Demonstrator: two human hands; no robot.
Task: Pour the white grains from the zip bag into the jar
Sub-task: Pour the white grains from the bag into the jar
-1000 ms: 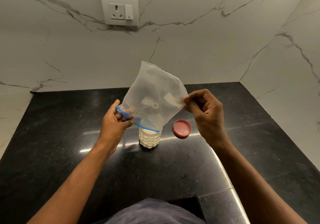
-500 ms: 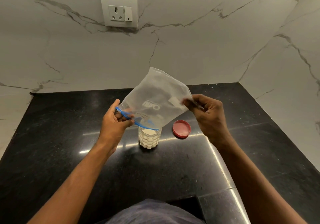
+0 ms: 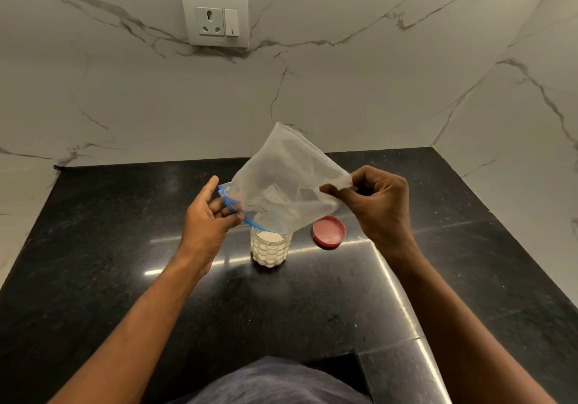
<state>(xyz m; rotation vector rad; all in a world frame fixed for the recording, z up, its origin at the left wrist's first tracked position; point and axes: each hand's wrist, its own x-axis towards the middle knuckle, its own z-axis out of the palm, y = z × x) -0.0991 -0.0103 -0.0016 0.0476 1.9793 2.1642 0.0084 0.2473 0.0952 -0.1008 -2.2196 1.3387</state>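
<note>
Head view. Zip bag held inverted over jar, blue zip mouth down, just above jar rim; bag looks nearly empty. Left hand pinches the zip edge; right hand pinches the upper bag corner, lifting it. Jar stands upright on black counter, filled w/ white grains close to the rim. Red lid lies on counter just beside jar, to its right.

Risks (judged): jar near full, so any last grains could overflow; bag mouth is limp and wider than jar opening, so a shake may scatter grains onto counter; a knock from left hand could tip jar.

Count: 1 bag, 1 jar, 1 lid, 2 hands, 1 wall socket.
</note>
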